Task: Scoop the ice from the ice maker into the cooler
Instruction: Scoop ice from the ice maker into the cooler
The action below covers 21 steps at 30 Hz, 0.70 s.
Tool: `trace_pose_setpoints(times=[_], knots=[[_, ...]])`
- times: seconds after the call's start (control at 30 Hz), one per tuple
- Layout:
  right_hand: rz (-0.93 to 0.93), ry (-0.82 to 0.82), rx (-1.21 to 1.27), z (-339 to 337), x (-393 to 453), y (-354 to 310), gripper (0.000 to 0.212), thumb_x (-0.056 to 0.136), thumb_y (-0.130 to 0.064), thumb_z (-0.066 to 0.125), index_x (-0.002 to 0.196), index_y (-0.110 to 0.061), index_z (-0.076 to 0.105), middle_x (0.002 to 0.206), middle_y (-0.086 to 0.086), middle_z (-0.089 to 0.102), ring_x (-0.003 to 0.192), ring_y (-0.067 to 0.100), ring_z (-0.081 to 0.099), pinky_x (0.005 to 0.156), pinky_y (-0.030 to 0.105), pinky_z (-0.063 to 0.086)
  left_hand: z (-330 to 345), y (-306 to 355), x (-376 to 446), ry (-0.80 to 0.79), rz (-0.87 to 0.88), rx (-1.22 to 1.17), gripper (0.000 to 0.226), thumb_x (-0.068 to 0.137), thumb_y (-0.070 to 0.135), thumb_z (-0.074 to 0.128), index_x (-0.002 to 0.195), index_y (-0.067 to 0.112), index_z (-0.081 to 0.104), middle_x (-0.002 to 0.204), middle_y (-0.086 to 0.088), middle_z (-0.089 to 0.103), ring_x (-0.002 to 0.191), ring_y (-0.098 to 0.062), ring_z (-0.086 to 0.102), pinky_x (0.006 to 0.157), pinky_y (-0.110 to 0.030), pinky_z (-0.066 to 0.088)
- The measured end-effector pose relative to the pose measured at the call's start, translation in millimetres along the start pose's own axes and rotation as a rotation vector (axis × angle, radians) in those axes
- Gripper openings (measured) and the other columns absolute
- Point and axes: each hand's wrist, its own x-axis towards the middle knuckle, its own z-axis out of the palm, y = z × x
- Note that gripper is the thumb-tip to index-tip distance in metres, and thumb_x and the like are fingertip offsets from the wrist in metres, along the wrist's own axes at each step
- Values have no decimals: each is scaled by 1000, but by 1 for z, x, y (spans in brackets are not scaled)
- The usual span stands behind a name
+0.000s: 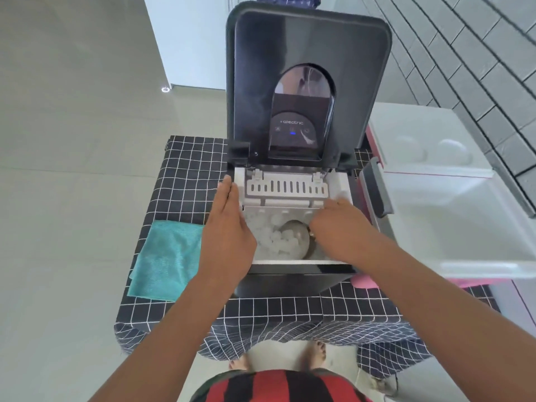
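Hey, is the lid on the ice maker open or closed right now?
Open. The ice maker's lid stands raised at the back, its underside facing the camera, and the ice in the bin below is exposed, with the right hand reaching in.

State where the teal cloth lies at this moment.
In the head view, the teal cloth lies flat on the checked tablecloth, left of the ice maker and beside the left hand.

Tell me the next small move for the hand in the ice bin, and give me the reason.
Probably lift the right hand with the scoop and swing it right, toward the open cooler. The scoop already sits among the ice with pieces in its bowl, the ice maker lid stands open, and the left hand rests flat on its left edge.
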Motion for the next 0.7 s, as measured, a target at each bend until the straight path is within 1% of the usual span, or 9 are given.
trace_pose_setpoints(times=[0.13,0.23,0.27,0.37,0.4,0.47,0.5,0.57,0.7], knots=[[0,9,-13,-2,4,2,28,81,-8,50,101,-18,67,93,3,66,95,24,55,88,39,38,-1,1,0,1,2,2,56,97,3,43,151,10,30,161,11,15,141,-4,25,95,-2,20],[-3,18,22,-2,-1,5,24,84,-11,50,101,-17,65,93,3,66,96,24,52,84,36,36,-1,0,0,-3,-5,-5,56,97,4,44,151,10,30,161,13,14,138,-2,29,84,9,20],[6,19,50,0,-4,5,20,85,-13,51,99,-17,64,94,2,66,98,23,51,81,34,34,-2,1,-1,-3,-8,-10,56,97,5,44,151,11,30,161,14,13,137,-1,30,82,10,20],[54,59,82,5,-9,0,14,89,-17,53,98,-17,62,95,2,65,101,22,49,75,34,30,-2,2,0,-8,18,15,57,97,4,43,151,9,28,161,12,12,140,-3,28,91,2,23],[66,55,78,5,-8,-3,15,89,-17,52,98,-16,64,95,2,64,101,22,49,76,34,31,-3,2,0,-11,28,21,57,97,3,43,151,7,27,161,11,12,141,-5,28,91,3,23],[55,33,93,5,0,-7,19,89,-16,49,96,-16,67,97,2,64,102,22,47,80,34,33,-3,2,0,-28,14,7,58,95,1,43,151,8,27,162,11,11,140,-3,26,82,12,19],[45,25,120,5,2,-8,20,90,-17,48,96,-15,67,99,3,64,103,22,47,82,34,33,-3,1,0,-31,8,2,59,95,1,44,151,8,27,162,12,11,140,-2,26,80,14,17],[33,31,160,6,3,-7,20,92,-22,48,96,-16,67,101,2,65,105,21,47,83,33,32,-3,0,0,-30,12,8,60,95,1,44,152,8,26,162,12,10,140,-2,24,79,15,15],[63,139,239,14,-8,3,21,94,-34,49,105,-22,63,102,-6,63,104,17,45,80,32,31,-2,-2,1,-30,28,2,59,95,2,42,152,8,27,162,12,10,141,-1,23,81,13,19]])
